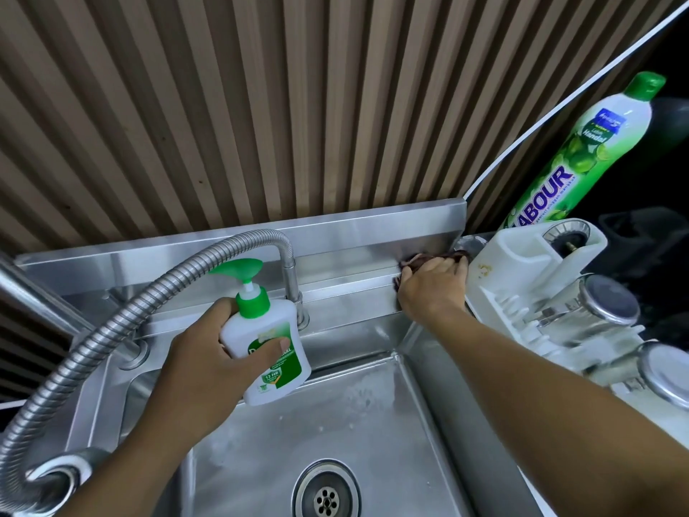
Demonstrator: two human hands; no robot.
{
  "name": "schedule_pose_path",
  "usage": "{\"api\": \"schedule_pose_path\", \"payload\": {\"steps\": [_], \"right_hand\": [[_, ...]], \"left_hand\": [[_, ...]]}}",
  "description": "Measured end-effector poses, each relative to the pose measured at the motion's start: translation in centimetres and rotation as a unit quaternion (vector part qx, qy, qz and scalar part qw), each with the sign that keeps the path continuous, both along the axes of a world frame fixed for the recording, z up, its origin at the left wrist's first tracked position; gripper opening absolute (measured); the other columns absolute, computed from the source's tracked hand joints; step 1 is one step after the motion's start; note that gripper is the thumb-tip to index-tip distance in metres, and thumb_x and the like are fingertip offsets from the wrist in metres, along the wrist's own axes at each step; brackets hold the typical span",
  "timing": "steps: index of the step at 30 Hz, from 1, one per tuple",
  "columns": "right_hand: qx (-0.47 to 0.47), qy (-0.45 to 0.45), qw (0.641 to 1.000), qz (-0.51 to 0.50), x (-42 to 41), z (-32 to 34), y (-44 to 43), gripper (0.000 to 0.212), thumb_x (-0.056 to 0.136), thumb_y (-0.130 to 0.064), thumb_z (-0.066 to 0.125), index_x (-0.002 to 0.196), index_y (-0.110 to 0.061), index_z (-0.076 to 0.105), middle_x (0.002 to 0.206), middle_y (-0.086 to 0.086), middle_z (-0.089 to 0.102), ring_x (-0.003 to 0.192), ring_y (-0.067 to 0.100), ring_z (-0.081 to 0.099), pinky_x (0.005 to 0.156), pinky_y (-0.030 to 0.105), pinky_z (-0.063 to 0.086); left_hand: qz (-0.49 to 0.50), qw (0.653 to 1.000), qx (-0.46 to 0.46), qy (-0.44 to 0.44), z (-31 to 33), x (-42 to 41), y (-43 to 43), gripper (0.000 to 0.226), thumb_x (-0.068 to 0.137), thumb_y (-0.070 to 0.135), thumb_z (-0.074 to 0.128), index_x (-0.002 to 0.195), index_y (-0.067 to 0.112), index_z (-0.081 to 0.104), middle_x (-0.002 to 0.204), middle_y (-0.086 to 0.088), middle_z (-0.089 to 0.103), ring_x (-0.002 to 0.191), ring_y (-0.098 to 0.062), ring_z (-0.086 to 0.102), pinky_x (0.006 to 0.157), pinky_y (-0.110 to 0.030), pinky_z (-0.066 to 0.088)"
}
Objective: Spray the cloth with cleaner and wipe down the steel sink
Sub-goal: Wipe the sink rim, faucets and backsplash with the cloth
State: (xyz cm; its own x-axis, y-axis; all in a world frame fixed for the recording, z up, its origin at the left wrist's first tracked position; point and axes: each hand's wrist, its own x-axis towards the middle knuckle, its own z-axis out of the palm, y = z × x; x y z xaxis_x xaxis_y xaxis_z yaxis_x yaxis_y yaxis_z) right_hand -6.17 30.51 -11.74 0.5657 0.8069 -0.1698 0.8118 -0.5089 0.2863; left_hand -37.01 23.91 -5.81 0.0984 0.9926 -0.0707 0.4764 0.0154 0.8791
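Right hand [434,289] presses flat on the dark cloth [421,261], fingers spread over it — we have it at the far right end of the back ledge of the sink [373,423], hard against the white rack [522,263]. That ledge runs left to right, so our stroke would, we judge, go leftward toward the tap [292,278]. Our left hand [208,352] is curled round the pump bottle [266,345] (a soap dispenser, by its look), held over the basin, well apart from the cloth and nearer the tap — it clears the ledge.
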Motion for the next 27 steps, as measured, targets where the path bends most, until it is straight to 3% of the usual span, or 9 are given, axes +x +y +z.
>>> {"api": "schedule_pose_path", "payload": {"steps": [5, 10, 13, 15, 19, 23, 27], "right_hand": [[0.089, 0.095, 0.991, 0.038, -5.5, -1.9, -1.9, 0.076, 0.105, -0.046, 0.015, 0.151, 0.014, 0.01, 0.158, 0.036, 0.017, 0.148, 0.045, 0.016, 0.123, 0.05, 0.007], [0.112, 0.148, 0.971, 0.152, -13.9, -2.5, -3.2, 0.07, 0.104, -0.041, 0.012, 0.155, 0.007, 0.01, 0.16, 0.032, 0.016, 0.15, 0.042, 0.014, 0.124, 0.049, 0.004], [0.11, 0.175, 0.959, 0.192, -13.7, -2.4, -3.9, 0.078, 0.094, -0.044, -0.002, 0.157, 0.0, 0.013, 0.162, 0.024, 0.02, 0.15, 0.037, 0.016, 0.124, 0.047, 0.005], [0.113, 0.171, 0.957, 0.204, -11.5, -2.4, -4.1, 0.073, 0.099, -0.046, 0.006, 0.157, -0.002, 0.016, 0.161, 0.021, 0.024, 0.15, 0.035, 0.018, 0.124, 0.048, 0.009], [0.108, 0.14, 0.98, 0.088, -6.7, -1.1, -2.6, 0.068, 0.103, -0.046, 0.019, 0.152, 0.002, 0.02, 0.158, 0.024, 0.027, 0.147, 0.036, 0.022, 0.123, 0.048, 0.012], [0.04, 0.097, 0.994, -0.023, -2.7, 0.2, -0.5, 0.076, 0.103, -0.046, 0.016, 0.153, 0.01, 0.013, 0.161, 0.028, 0.018, 0.15, 0.039, 0.014, 0.123, 0.051, 0.003], [-0.024, 0.065, 0.997, -0.031, -0.3, 2.3, 0.6, 0.071, 0.102, -0.041, 0.018, 0.151, 0.009, 0.021, 0.158, 0.027, 0.026, 0.147, 0.04, 0.021, 0.122, 0.051, 0.004]], "left_hand": [[-0.009, 1.0, 0.002, 0.007, 0.2, 0.0, 0.0, 0.033, 0.074, 0.024, 0.087, 0.094, 0.031, 0.062, 0.082, 0.028, 0.068, 0.074, 0.002, 0.065, 0.047, -0.012, 0.047], [-0.004, 1.0, 0.005, 0.017, 0.3, -0.2, -0.2, 0.033, 0.073, 0.025, 0.088, 0.094, 0.032, 0.063, 0.081, 0.026, 0.07, 0.073, 0.001, 0.067, 0.057, -0.019, 0.047], [-0.004, 1.0, 0.006, 0.024, 0.3, -0.2, -0.2, 0.033, 0.073, 0.026, 0.088, 0.094, 0.031, 0.062, 0.081, 0.026, 0.07, 0.074, 0.001, 0.067, 0.056, -0.018, 0.046], [-0.009, 1.0, 0.001, 0.024, 0.2, -0.2, -0.1, 0.033, 0.073, 0.027, 0.087, 0.095, 0.031, 0.063, 0.08, 0.024, 0.07, 0.072, 0.0, 0.066, 0.056, -0.018, 0.045], [-0.013, 0.999, -0.004, 0.029, 0.0, -0.1, 0.1, 0.034, 0.074, 0.03, 0.087, 0.096, 0.034, 0.063, 0.08, 0.02, 0.071, 0.073, 0.0, 0.065, 0.053, -0.013, 0.044], [-0.013, 0.999, -0.005, 0.035, -0.2, -0.1, 0.2, 0.034, 0.073, 0.031, 0.087, 0.095, 0.035, 0.061, 0.08, 0.026, 0.069, 0.075, 0.002, 0.065, 0.054, -0.014, 0.045], [-0.009, 0.999, -0.009, 0.031, -0.3, -0.1, 0.3, 0.035, 0.073, 0.029, 0.088, 0.096, 0.034, 0.062, 0.082, 0.027, 0.069, 0.075, -0.001, 0.067, 0.059, -0.02, 0.049]]}}
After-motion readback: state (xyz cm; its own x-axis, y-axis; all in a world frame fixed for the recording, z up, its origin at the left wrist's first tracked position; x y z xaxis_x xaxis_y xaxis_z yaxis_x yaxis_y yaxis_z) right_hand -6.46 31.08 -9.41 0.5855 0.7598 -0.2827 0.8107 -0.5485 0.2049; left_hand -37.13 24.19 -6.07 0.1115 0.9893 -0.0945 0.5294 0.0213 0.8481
